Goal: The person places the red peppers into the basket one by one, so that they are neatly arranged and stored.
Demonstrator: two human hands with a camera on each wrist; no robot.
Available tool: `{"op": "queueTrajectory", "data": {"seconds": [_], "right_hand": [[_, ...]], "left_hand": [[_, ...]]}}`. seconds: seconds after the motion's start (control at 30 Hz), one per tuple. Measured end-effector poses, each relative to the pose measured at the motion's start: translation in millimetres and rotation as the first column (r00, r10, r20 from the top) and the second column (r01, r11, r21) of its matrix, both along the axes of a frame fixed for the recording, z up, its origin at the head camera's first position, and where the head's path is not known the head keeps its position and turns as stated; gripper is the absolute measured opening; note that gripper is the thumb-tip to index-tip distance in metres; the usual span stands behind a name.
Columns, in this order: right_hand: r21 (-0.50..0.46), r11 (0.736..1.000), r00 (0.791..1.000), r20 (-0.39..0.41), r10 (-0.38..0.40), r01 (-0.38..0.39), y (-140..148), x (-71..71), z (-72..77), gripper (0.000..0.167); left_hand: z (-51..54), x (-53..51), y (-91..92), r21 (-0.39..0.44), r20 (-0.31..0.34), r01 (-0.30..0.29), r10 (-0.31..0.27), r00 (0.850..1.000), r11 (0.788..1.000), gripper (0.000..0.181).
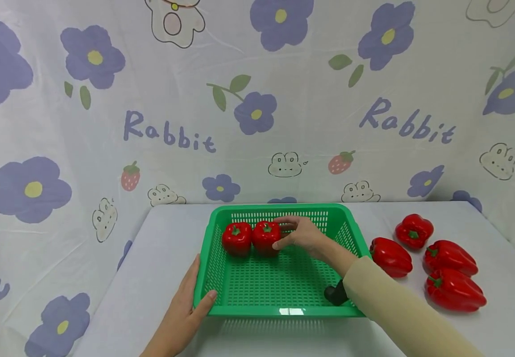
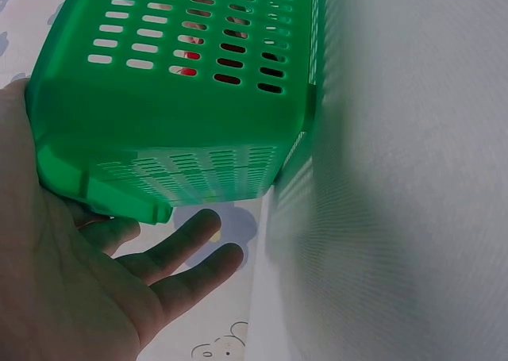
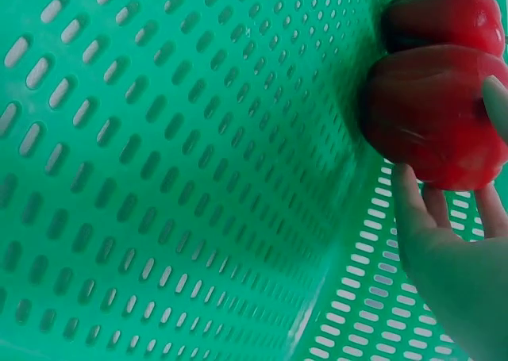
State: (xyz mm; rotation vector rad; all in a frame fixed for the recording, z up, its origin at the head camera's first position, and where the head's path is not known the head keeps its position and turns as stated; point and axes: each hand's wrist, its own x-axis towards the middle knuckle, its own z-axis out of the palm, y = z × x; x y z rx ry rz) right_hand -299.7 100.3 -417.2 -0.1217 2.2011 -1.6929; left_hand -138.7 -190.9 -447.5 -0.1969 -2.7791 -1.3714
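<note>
A green basket [image 1: 284, 311] with slotted walls stands on the table. Two red bell peppers sit side by side, stems up, in its back left part. My right hand [image 1: 304, 235] reaches in and holds the right-hand bell pepper [image 1: 266, 239], thumb at the front and fingers at its far side. The left-hand bell pepper [image 1: 237, 240] touches or nearly touches it. In the right wrist view, fingertips meet the nearer pepper [image 3: 429, 115]. My left hand [image 1: 186, 307] grips the basket's left rim, thumb over the top; its outer fingers [image 2: 186, 286] spread outside the wall.
Several more red bell peppers [image 1: 456, 290] lie on the white table [image 1: 150, 258] right of the basket. A small black object [image 1: 335, 294] shows by my right sleeve over the basket's front right corner. A curtain [image 1: 222, 148] with flowers and rabbits hangs behind.
</note>
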Motion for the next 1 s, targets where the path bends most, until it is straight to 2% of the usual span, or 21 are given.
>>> {"op": "queueTrajectory", "data": {"seconds": [0.33,0.47,0.73,1.0], "right_hand": [[-0.075,0.997,0.998,0.055,0.0,0.004,4.0,-0.3,-0.9,0.065],[-0.075,0.997,0.998,0.056,-0.006,0.011,4.3,0.0,-1.4,0.065],[-0.04,0.999,0.999,0.048,-0.015,0.017,3.3,1.6,3.0,0.062],[0.054,0.998,1.0,0.016,-0.011,0.01,2.1,5.7,20.3,0.067]], "left_hand": [[-0.7,0.8,0.6,-0.006,-0.001,-0.001,0.001,1.0,1.0,0.083],[-0.6,0.7,0.6,-0.004,-0.001,0.003,-0.003,1.0,1.0,0.083],[-1.3,1.2,0.0,-0.003,-0.019,0.005,-0.005,1.0,1.0,0.083],[-1.5,0.9,0.2,-0.012,-0.019,0.001,-0.001,1.0,1.0,0.083]]}}
